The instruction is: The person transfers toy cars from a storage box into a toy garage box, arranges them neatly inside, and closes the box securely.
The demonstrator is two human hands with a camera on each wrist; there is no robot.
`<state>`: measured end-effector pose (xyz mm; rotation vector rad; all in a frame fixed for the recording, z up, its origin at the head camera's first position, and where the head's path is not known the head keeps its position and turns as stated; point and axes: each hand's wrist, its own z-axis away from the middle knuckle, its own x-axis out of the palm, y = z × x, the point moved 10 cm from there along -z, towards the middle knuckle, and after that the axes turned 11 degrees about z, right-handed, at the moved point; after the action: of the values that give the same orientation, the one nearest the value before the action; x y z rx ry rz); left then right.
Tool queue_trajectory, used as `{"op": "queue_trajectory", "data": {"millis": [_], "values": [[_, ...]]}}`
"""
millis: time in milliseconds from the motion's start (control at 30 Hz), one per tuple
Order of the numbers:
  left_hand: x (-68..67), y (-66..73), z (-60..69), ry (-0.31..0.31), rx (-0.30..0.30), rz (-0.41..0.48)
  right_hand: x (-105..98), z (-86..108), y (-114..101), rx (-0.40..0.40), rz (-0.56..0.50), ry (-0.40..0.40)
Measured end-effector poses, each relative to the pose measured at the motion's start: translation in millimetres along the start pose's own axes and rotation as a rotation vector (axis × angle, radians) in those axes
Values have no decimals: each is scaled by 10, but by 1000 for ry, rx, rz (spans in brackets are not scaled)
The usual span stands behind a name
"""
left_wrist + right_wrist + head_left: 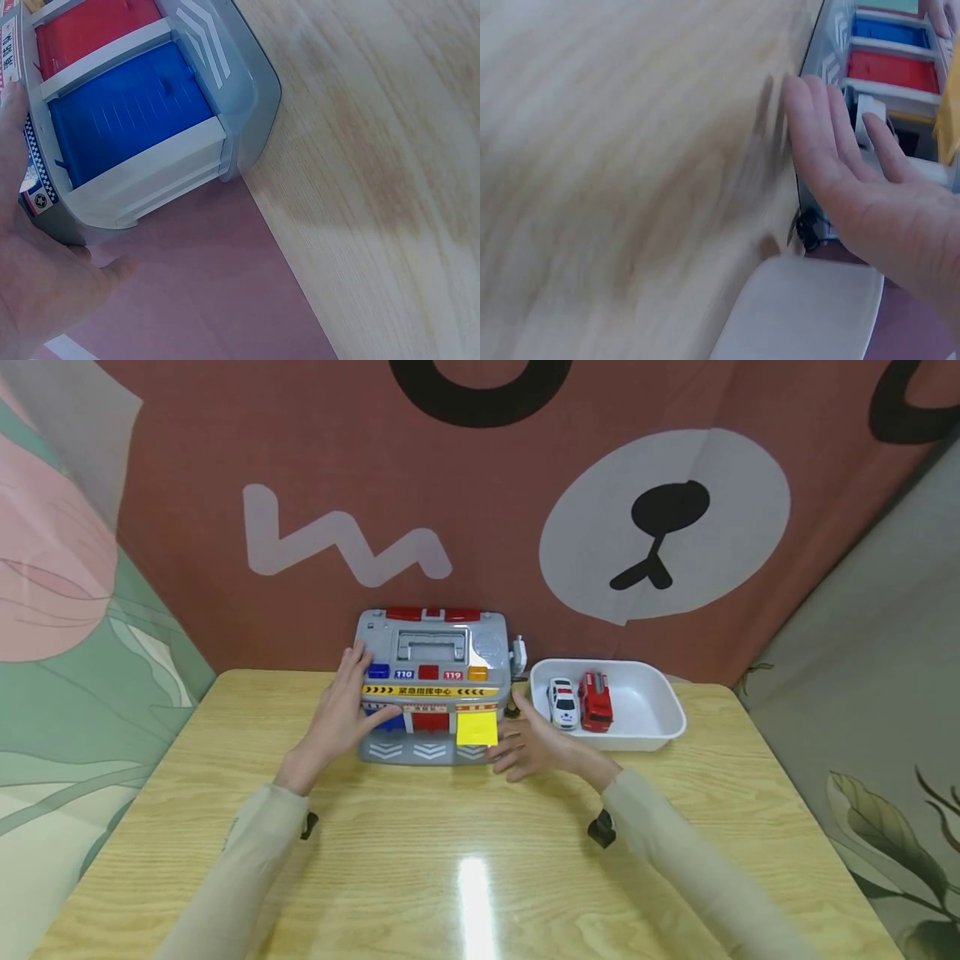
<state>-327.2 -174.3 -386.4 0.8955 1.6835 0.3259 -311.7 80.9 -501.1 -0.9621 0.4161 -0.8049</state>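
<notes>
A grey toy garage (430, 761) stands at the back of the table, with a blue door (131, 112), a red door (94, 34) and a yellow door (477, 727) that is swung up. My left hand (333, 714) rests on the garage's left side, fingers along the upper edge and the thumb reaching across the front. Beside the raised yellow door is my right hand (534, 742), its fingers stretched out at the bay's front. In the right wrist view, a small white object (870, 116) shows by the bay opening, partly behind the fingers; its kind is unclear.
Right of the garage, a white tray (648, 739) holds a white toy police car (563, 703) and a red toy fire engine (596, 702). A brown printed cloth (480, 527) hangs behind the wooden table (390, 868).
</notes>
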Motion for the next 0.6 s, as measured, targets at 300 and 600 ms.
{"op": "queue_trajectory", "data": {"millis": [300,600], "values": [[32,12,-10,-15,-1,6,-10,96,-80,-10,101,-7],[16,1,5,-12,-1,-4,39,80,-141,3,130,-18]]}}
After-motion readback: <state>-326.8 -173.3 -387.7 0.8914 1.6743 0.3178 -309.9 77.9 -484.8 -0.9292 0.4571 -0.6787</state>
